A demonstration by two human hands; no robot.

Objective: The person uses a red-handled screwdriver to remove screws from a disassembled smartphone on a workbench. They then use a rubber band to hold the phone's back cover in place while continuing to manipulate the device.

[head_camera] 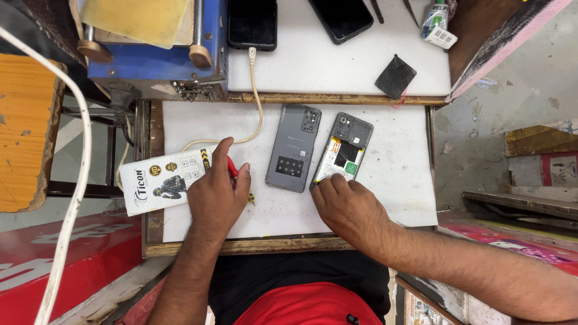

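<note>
On the white work mat (pixel 397 180), the right hand (pixel 349 207) presses fingertips on the near end of the opened phone (pixel 343 156), light, stiff and likely fragile inside, best held by its edges, while the left hand (pixel 218 195) pinches a red-handled tool (pixel 232 167) beside the grey back cover (pixel 294 148).

Both forearms reach forward, left hand (pixel 215 195) curled in a pinching grip, right hand (pixel 349 207) palm-down.
</note>
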